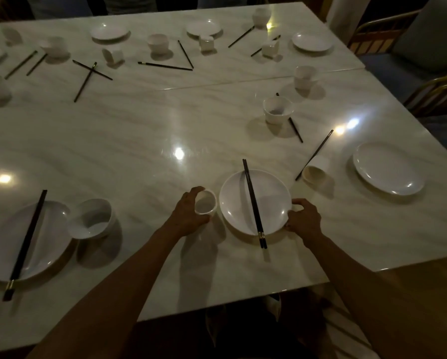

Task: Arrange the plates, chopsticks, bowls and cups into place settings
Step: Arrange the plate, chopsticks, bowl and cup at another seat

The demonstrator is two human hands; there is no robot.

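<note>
From the head camera, the left hand point(191, 211) is curled around a small white cup point(205, 204). The cup is tipped on its side, so its open mouth shows, and it sits just left of a white plate point(269, 200). The right hand point(303, 219) holds the right rim of that plate with bent fingers. A pair of dark chopsticks point(254, 203) lies across the middle of the plate, with the ends sticking out over both edges.

On the left side of the pale tabletop point(139, 141) is another plate point(48, 237) with chopsticks point(26, 243) on it, and a white bowl point(91, 218) touches its right edge. To the right, a cup point(313, 172) lies on its side near a bare plate point(389, 168). Farther back, more plates, cups, bowls and chopsticks are scattered about.
</note>
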